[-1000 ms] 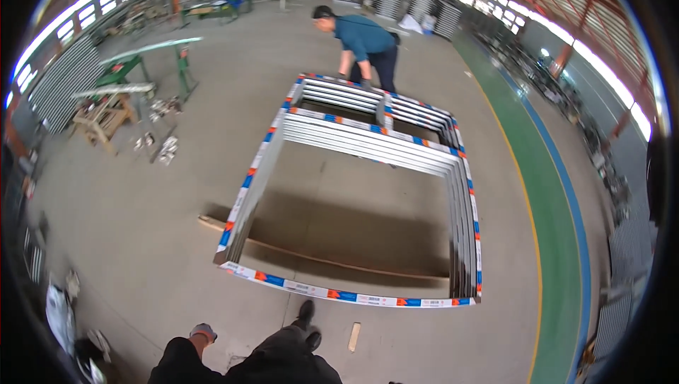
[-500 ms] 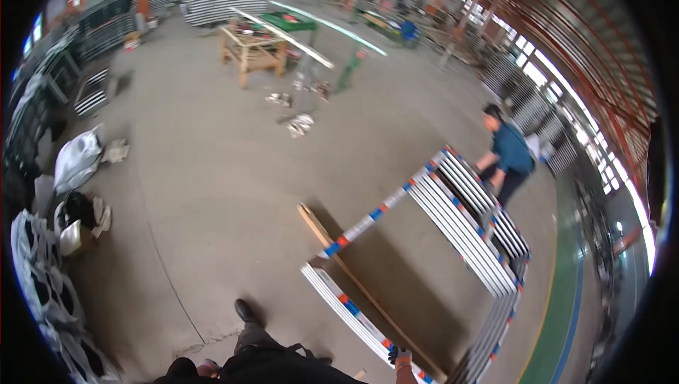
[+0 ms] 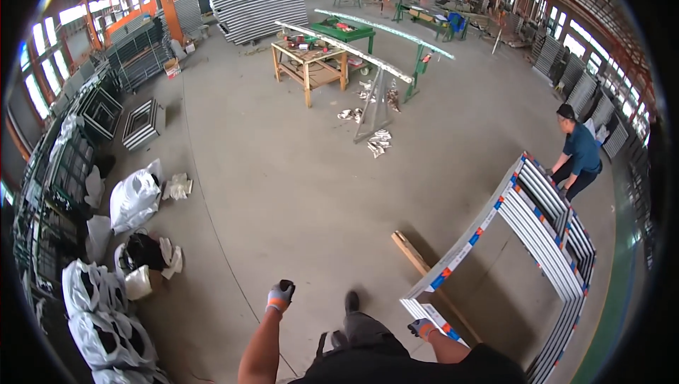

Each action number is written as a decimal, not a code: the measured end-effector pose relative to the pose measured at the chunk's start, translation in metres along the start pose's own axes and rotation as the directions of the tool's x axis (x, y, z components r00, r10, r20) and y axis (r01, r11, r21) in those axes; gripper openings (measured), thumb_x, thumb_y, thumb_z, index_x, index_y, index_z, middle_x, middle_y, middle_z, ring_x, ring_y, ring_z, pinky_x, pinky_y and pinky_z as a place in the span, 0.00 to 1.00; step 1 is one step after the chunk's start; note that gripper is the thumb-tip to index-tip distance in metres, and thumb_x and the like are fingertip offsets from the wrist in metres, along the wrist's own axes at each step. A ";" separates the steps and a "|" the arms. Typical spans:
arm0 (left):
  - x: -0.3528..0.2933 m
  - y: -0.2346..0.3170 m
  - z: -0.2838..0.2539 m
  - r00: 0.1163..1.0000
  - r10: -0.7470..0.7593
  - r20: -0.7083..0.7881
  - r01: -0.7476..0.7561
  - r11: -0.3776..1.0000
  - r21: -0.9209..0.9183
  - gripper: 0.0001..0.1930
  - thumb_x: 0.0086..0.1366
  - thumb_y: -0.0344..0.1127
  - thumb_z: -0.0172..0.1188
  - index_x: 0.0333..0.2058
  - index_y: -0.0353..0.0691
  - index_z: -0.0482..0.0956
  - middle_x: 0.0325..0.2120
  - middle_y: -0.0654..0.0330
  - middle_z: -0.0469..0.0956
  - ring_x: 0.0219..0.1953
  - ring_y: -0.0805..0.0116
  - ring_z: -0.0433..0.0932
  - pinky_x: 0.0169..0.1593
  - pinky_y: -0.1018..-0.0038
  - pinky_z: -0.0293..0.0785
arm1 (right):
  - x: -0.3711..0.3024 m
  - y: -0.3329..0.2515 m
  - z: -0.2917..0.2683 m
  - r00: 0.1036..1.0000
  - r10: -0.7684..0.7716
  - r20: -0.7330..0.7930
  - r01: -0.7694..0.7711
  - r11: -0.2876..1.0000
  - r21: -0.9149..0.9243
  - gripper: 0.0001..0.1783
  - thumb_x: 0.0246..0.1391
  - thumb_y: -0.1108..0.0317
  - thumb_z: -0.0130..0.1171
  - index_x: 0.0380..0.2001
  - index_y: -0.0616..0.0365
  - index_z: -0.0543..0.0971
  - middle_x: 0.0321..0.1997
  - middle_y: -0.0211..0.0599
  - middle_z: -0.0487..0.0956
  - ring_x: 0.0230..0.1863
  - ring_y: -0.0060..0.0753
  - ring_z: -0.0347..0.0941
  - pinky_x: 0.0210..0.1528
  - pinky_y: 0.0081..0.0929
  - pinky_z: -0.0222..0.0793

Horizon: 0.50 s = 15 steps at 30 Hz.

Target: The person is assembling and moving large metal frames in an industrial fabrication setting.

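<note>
My left hand (image 3: pixel 281 296), in a grey glove with dark fingertips and an orange cuff, is raised over the floor at lower centre. Its fingers are curled in, and nothing shows in them. My right hand (image 3: pixel 423 328), gloved alike, is closed at the near edge of a stack of metal frames (image 3: pixel 453 260); its fingertips are partly hidden. These large, silvery rectangular frames carry blue, orange and white tape. At the stack's far side, a co-worker (image 3: pixel 581 152) in a teal shirt bends with both hands at it. A wooden beam (image 3: pixel 410 250) lies under the stack.
Ahead stand a wooden workbench (image 3: pixel 309 66) with tools and a long pale bar (image 3: pixel 346 50) on supports. White sacks (image 3: pixel 136 196) and wrapped bundles (image 3: pixel 106 327) line the left side. Scraps (image 3: pixel 379 143) lie on the floor, and more stacked frames (image 3: pixel 258 8) stand behind.
My view has swung to the right-hand side's opposite, so the frames sit farther right. My left hand has come up into view. My right hand is nearer the stack's near left corner.
</note>
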<state>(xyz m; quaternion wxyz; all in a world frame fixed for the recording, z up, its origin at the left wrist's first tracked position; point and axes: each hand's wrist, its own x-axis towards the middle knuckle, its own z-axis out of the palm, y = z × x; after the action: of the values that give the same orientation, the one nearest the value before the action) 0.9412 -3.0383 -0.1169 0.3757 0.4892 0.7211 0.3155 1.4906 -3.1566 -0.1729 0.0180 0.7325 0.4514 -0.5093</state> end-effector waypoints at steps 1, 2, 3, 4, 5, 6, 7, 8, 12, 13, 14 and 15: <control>0.015 0.020 -0.011 1.000 -0.017 0.022 0.017 1.000 0.009 0.16 0.61 0.48 0.58 0.38 0.43 0.82 0.33 0.52 0.83 0.37 0.54 0.82 0.40 0.65 0.77 | 0.009 -0.014 -0.003 0.999 0.025 -0.026 -0.022 0.994 0.103 0.19 0.52 0.54 0.61 0.26 0.61 0.82 0.23 0.35 0.80 0.21 0.25 0.75 0.24 0.27 0.71; 0.029 0.040 -0.023 0.998 -0.031 0.045 0.030 0.999 0.017 0.16 0.61 0.48 0.57 0.38 0.44 0.82 0.33 0.52 0.83 0.37 0.53 0.82 0.40 0.65 0.77 | 0.019 -0.025 -0.006 0.997 0.054 -0.054 -0.042 0.977 0.208 0.19 0.52 0.54 0.61 0.25 0.62 0.82 0.22 0.36 0.80 0.20 0.26 0.74 0.24 0.28 0.71; 0.042 0.058 -0.038 0.998 -0.028 0.058 0.017 0.984 0.178 0.17 0.61 0.50 0.57 0.39 0.45 0.82 0.32 0.51 0.82 0.38 0.52 0.82 0.40 0.63 0.77 | 0.031 -0.031 -0.005 0.993 0.079 -0.091 -0.040 0.930 0.364 0.19 0.53 0.55 0.60 0.26 0.64 0.81 0.22 0.38 0.80 0.20 0.27 0.74 0.23 0.29 0.70; 0.063 0.020 -0.051 0.998 -0.029 0.063 0.005 0.933 0.359 0.18 0.60 0.52 0.57 0.39 0.45 0.82 0.32 0.49 0.82 0.39 0.50 0.81 0.42 0.61 0.76 | 0.049 -0.047 -0.006 0.992 0.087 -0.086 -0.049 0.927 0.371 0.18 0.53 0.55 0.60 0.27 0.63 0.81 0.23 0.38 0.80 0.20 0.28 0.75 0.22 0.30 0.69; 0.079 -0.027 -0.064 0.995 -0.043 0.087 -0.001 0.891 0.454 0.19 0.59 0.51 0.56 0.39 0.43 0.81 0.34 0.50 0.82 0.41 0.49 0.81 0.44 0.60 0.76 | 0.066 -0.064 -0.008 0.992 0.099 -0.081 -0.062 0.925 0.376 0.18 0.54 0.55 0.60 0.28 0.62 0.81 0.23 0.38 0.80 0.20 0.29 0.75 0.21 0.31 0.68; 0.081 -0.046 -0.069 0.993 -0.113 0.030 0.095 0.931 0.351 0.19 0.59 0.51 0.56 0.38 0.42 0.81 0.35 0.50 0.82 0.41 0.51 0.81 0.44 0.61 0.76 | 0.081 -0.063 -0.008 0.992 0.100 -0.081 -0.063 0.926 0.371 0.18 0.54 0.55 0.60 0.28 0.62 0.81 0.23 0.38 0.80 0.20 0.29 0.75 0.21 0.31 0.68; 0.075 -0.067 -0.079 0.980 -0.194 -0.038 0.197 0.952 0.234 0.20 0.59 0.51 0.56 0.38 0.41 0.81 0.36 0.51 0.83 0.40 0.53 0.82 0.44 0.62 0.76 | 0.104 -0.064 -0.006 0.987 0.154 -0.035 -0.136 0.945 0.298 0.18 0.55 0.54 0.58 0.30 0.61 0.82 0.24 0.38 0.81 0.21 0.31 0.76 0.23 0.33 0.69; 0.056 -0.154 -0.096 0.902 -0.373 -0.218 0.366 0.928 -0.071 0.18 0.60 0.48 0.55 0.34 0.37 0.81 0.32 0.53 0.83 0.32 0.59 0.82 0.38 0.66 0.77 | 0.143 -0.096 -0.003 0.987 0.154 0.041 -0.159 0.970 0.182 0.19 0.56 0.53 0.56 0.31 0.59 0.82 0.24 0.38 0.81 0.22 0.33 0.76 0.26 0.36 0.70; -0.012 -0.208 -0.123 0.485 -0.868 0.106 0.599 0.241 -0.764 0.09 0.62 0.46 0.50 0.35 0.54 0.76 0.19 0.61 0.74 0.21 0.60 0.75 0.25 0.58 0.72 | 0.211 -0.221 -0.025 0.963 0.065 0.263 0.080 0.858 -0.507 0.23 0.60 0.49 0.48 0.38 0.56 0.82 0.35 0.41 0.83 0.35 0.42 0.80 0.41 0.41 0.73; -0.019 -0.202 -0.126 0.418 -0.908 0.017 0.815 0.367 -0.448 0.09 0.61 0.44 0.55 0.36 0.49 0.77 0.21 0.58 0.76 0.26 0.61 0.77 0.34 0.62 0.74 | 0.251 -0.248 -0.030 0.924 -0.305 0.232 0.376 0.599 -0.707 0.17 0.59 0.52 0.51 0.39 0.49 0.81 0.31 0.40 0.83 0.31 0.42 0.79 0.38 0.41 0.74; -0.020 -0.198 -0.128 0.390 -0.915 -0.103 0.915 0.397 -0.063 0.10 0.61 0.43 0.59 0.36 0.45 0.79 0.23 0.55 0.79 0.31 0.61 0.79 0.42 0.67 0.76 | 0.295 -0.272 -0.031 0.725 -0.612 0.317 0.520 0.185 -0.834 0.12 0.58 0.54 0.54 0.40 0.43 0.80 0.28 0.40 0.82 0.26 0.43 0.78 0.35 0.40 0.75; -0.015 -0.187 -0.136 0.379 -0.920 -0.100 0.918 0.388 -0.085 0.10 0.61 0.43 0.59 0.36 0.45 0.79 0.23 0.55 0.79 0.31 0.61 0.79 0.42 0.67 0.76 | 0.310 -0.337 -0.032 0.558 -0.801 0.218 0.504 0.118 -0.855 0.12 0.56 0.54 0.56 0.34 0.47 0.81 0.23 0.36 0.80 0.24 0.36 0.77 0.32 0.35 0.74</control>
<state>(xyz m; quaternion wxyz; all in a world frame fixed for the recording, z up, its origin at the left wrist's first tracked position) 0.7417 -3.1249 -0.1973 0.4431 -0.0162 0.8916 0.0916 1.3082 -2.7424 -0.2479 0.0789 0.4033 0.9104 -0.0485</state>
